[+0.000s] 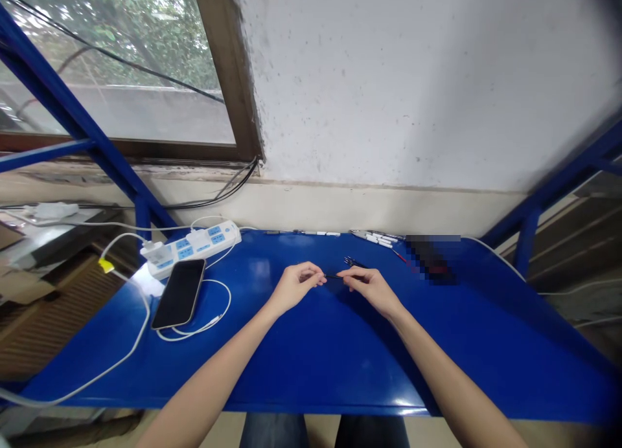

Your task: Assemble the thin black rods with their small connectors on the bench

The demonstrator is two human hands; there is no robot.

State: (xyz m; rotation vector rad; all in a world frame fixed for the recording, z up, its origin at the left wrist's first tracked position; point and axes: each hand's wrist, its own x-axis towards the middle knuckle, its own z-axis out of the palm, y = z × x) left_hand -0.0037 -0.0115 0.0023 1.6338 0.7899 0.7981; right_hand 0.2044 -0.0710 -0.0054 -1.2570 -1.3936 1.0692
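A thin black pen-like rod [333, 277] is held level above the blue tabletop [321, 357], spanning the small gap between my hands. My left hand [297, 285] pinches its left end between thumb and fingers. At the other end, my right hand [369, 287] grips it in the same way. Both ends are hidden by fingertips, so I cannot make out its exact kind. Just behind my right hand lies a small bunch of black slim pieces [354, 262], partly covered by that hand.
Pens and white slim pieces [378, 238] lie along the back edge, near a pixelated dark object [430, 260]. At left are a smartphone [179, 294], a looped white cable [228, 305] and a power strip [221, 235]. Blue metal posts [527, 241] flank the table; a wall stands behind.
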